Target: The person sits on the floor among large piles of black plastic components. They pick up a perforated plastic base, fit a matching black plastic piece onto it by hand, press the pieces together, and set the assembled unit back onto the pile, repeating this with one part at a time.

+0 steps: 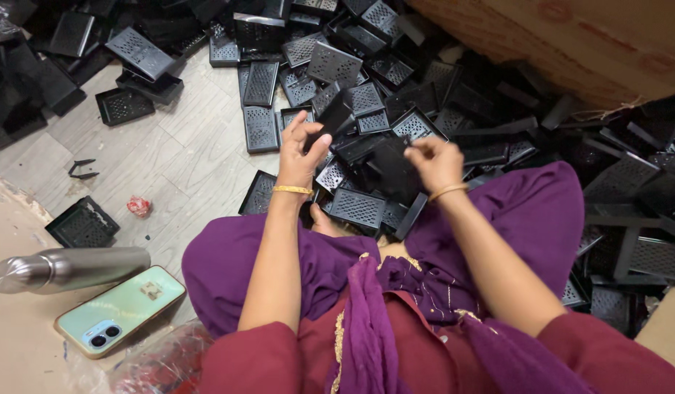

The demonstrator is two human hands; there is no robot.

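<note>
You sit on a tiled floor (180, 157) amid a heap of black perforated plastic trays (396, 95), both hands raised over your lap. Your left hand (299, 149) pinches a small black plastic piece (331, 117) between thumb and curled fingers, holding it just above the pile. Your right hand (433, 162) is closed with its fingertips gripping the edge of a second, darker black piece (390, 169), which hangs between the two hands, close to the first; whether the two pieces touch cannot be told. A gold bangle (292, 190) circles your left wrist and a thin one (448, 192) the right. Purple cloth (527, 211) covers your knees, and a grilled tray (358, 207) lies tilted against it just below your hands.

To your left, well apart from the pile, a steel bottle (71, 268) lies on its side, with a mint-green phone (120, 309) face down just beside it. A lone tray (82, 225) rests near the bottle, a small red scrap (139, 206) beside it. A brown cardboard box (571, 44) stands at the far right behind the heap.
</note>
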